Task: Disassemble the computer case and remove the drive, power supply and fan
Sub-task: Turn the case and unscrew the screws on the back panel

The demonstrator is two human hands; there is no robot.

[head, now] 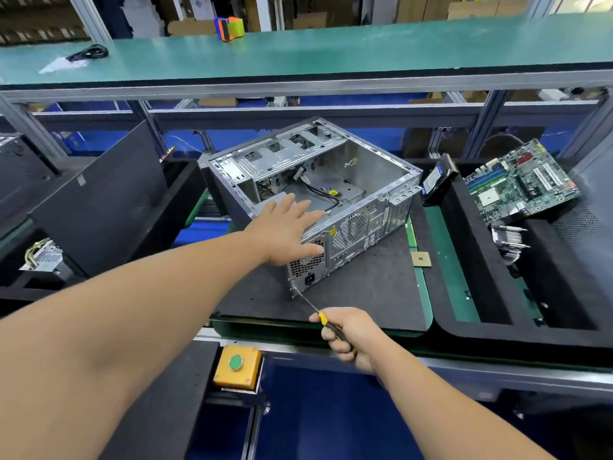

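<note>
An open silver computer case (374,161) lies on its side on a dark mat (365,293). Its rear panel faces me, with the fan grille (350,229) and the power supply (306,268) at the near corner. My left hand (287,227) lies flat with straight fingers on top of the power supply and the case edge. My right hand (348,333) grips a yellow and black screwdriver (326,322). Its tip touches a screw at the case's lower rear corner (293,288). Loose cables (326,194) lie inside the case.
A motherboard (517,184) and a heatsink (507,240) sit in a black tray at the right. A drive (438,179) leans behind the case. A CPU chip (420,259) lies on the mat. A black side panel (99,200) stands at left. A yellow button box (237,366) is near me.
</note>
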